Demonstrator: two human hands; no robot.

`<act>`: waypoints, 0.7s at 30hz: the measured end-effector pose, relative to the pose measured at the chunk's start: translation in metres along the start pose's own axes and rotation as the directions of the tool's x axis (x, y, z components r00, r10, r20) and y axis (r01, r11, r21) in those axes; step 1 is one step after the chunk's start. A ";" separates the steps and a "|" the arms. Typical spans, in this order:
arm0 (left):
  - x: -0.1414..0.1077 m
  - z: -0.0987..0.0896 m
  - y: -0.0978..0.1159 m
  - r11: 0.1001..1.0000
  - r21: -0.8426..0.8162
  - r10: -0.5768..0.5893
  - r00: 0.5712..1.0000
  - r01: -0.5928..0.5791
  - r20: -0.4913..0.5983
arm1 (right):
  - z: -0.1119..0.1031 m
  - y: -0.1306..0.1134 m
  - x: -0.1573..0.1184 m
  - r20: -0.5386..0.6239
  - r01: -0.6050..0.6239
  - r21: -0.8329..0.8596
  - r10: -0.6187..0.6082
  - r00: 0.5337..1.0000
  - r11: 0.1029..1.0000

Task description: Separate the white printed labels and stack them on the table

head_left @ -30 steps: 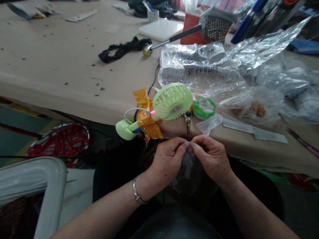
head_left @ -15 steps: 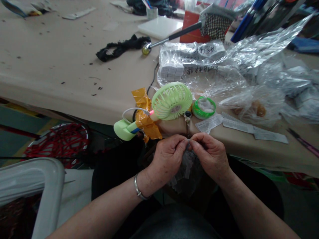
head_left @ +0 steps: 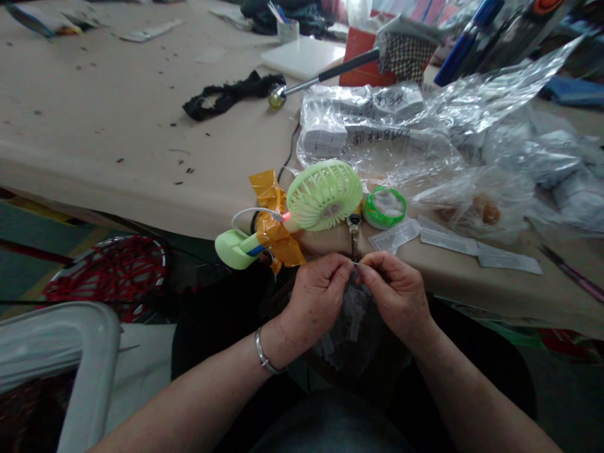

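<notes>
My left hand (head_left: 322, 288) and my right hand (head_left: 395, 290) meet just in front of the table edge, thumbs and forefingers pinched close together. Between the fingertips shows a tiny whitish piece, too small to name. Right behind them a thin metal rod (head_left: 354, 242) with a dark top stands at the table edge. A green fan (head_left: 325, 195), bound with orange tape (head_left: 278, 239), is to the left of the rod. To its right sits a green-rimmed round container (head_left: 385, 207) with white material inside. Below my hands hangs a clear bag (head_left: 352, 327) with pale strips in it.
Printed paper strips (head_left: 448, 240) lie along the front edge, with scissors (head_left: 573, 274) farther right. Plastic-wrapped white stacks (head_left: 325, 139) and crumpled plastic bags cover the right of the table (head_left: 94, 145). A black cloth band (head_left: 231, 94) lies behind. A white basket (head_left: 101, 333) stands at lower left.
Both hands stay pinched at nearly the same spot, with only a very slight shift of the fingertips. The whole view has shifted slightly.
</notes>
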State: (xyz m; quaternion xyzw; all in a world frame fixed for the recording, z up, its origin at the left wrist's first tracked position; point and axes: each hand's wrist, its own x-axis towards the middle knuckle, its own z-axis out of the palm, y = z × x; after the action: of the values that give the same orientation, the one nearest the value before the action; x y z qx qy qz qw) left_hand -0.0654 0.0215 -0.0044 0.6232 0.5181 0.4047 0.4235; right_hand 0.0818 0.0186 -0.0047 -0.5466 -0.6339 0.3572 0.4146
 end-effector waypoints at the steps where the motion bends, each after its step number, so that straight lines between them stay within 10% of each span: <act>1: -0.001 -0.001 0.001 1.000 0.002 -0.006 1.000 0.006 0.007 | 0.000 0.000 -0.001 0.004 -0.001 0.011 0.001 1.000 1.000; 7: -0.013 -0.006 0.001 0.999 -0.006 -0.052 0.998 0.052 0.045 | -0.010 -0.005 -0.017 0.090 -0.040 0.007 0.039 0.995 0.999; 11: -0.020 -0.007 -0.010 0.992 -0.015 -0.121 0.991 0.122 0.054 | -0.029 -0.015 -0.013 0.079 0.171 -0.167 -0.160 0.984 0.971; 16: -0.022 -0.004 -0.033 0.979 -0.057 -0.198 0.980 0.198 0.004 | -0.052 -0.015 0.027 0.022 0.440 -0.623 -0.547 0.837 0.647; 21: -0.027 -0.004 -0.038 0.967 -0.025 -0.253 0.967 0.254 0.037 | -0.054 0.000 0.055 0.096 0.339 -0.812 -0.464 0.881 0.476</act>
State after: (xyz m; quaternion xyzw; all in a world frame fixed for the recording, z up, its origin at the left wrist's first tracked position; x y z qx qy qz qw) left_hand -0.0847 -0.0009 -0.0409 0.5523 0.5805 0.3441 0.4895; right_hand 0.1281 0.0727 0.0246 -0.5327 -0.8049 -0.1176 0.2334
